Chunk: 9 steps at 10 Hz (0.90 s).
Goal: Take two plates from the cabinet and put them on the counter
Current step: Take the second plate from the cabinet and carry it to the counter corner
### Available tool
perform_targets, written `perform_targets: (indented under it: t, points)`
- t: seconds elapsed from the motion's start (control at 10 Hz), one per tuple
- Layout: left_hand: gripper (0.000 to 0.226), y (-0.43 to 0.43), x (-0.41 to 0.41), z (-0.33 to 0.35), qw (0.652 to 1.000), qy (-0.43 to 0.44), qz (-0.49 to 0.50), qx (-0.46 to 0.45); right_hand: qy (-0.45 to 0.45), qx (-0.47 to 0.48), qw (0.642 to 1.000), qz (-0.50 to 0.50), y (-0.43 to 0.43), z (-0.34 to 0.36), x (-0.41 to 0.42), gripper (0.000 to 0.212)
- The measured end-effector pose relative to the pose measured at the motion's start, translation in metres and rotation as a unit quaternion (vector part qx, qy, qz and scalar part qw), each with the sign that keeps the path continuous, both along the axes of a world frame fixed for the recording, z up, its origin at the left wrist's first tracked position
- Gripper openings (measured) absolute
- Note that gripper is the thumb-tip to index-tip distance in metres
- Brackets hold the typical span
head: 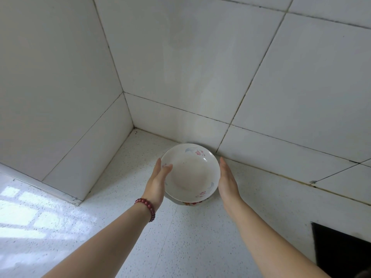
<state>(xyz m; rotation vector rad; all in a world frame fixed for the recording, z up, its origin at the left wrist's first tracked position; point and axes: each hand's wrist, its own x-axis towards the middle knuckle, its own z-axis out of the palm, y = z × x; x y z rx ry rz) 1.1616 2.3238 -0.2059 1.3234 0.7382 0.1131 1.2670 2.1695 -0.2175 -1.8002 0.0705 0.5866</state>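
Two white plates with red and blue flower prints are stacked, tilted a little toward me. The top plate [190, 173] covers all but the front rim of the lower plate [189, 203]. The stack is low over the speckled white counter [140, 237], close to the tiled back wall; I cannot tell whether it touches the counter. My left hand [158, 181] grips the stack's left side with its thumb over the top rim. My right hand [227, 181] presses flat against the right rim, fingers straight. The cabinet is out of view.
White tiled walls [200, 77] meet in a corner left of the plates. A black rectangular opening [345, 249] is set in the counter at the lower right. Sunlight falls on the counter's left part [24, 213]. A red bead bracelet [146, 207] circles my left wrist.
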Motion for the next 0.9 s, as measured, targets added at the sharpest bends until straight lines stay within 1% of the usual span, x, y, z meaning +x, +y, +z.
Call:
perform_targets:
  t: [0.1,0.2,0.3,0.4,0.5,0.7,0.8,0.9]
  points:
    - [0.078,-0.002,-0.003,0.000,1.000,-0.002,0.000,-0.010,0.009,0.002,1.000,0.002,0.001,-0.002,-0.002,0.047]
    - [0.044,-0.006,-0.005,0.006,1.000,-0.005,-0.015,0.003,0.008,0.002,1.000,-0.002,0.001,-0.002,-0.002,0.047]
    - [0.027,-0.008,-0.005,0.016,1.000,-0.022,-0.005,0.001,0.009,0.009,1.000,-0.010,0.001,0.001,-0.002,0.047]
    - [0.032,-0.007,-0.008,0.018,0.999,-0.030,0.008,-0.013,0.006,0.023,1.000,-0.018,0.000,0.007,-0.004,0.046]
    - [0.031,-0.008,-0.010,0.021,1.000,-0.023,0.006,-0.006,-0.005,0.041,0.999,-0.019,-0.003,0.018,-0.009,0.044]
    - [0.020,-0.023,-0.022,0.046,0.999,-0.041,0.016,0.006,-0.030,0.089,0.995,-0.022,-0.013,0.051,-0.027,0.043]
    - [0.032,-0.032,-0.037,0.063,0.998,-0.056,0.009,-0.006,-0.034,0.127,0.991,-0.021,-0.019,0.066,-0.042,0.042]
    - [0.049,-0.042,-0.058,0.084,0.997,-0.080,0.014,0.007,-0.040,0.140,0.989,-0.014,-0.026,0.083,-0.060,0.042]
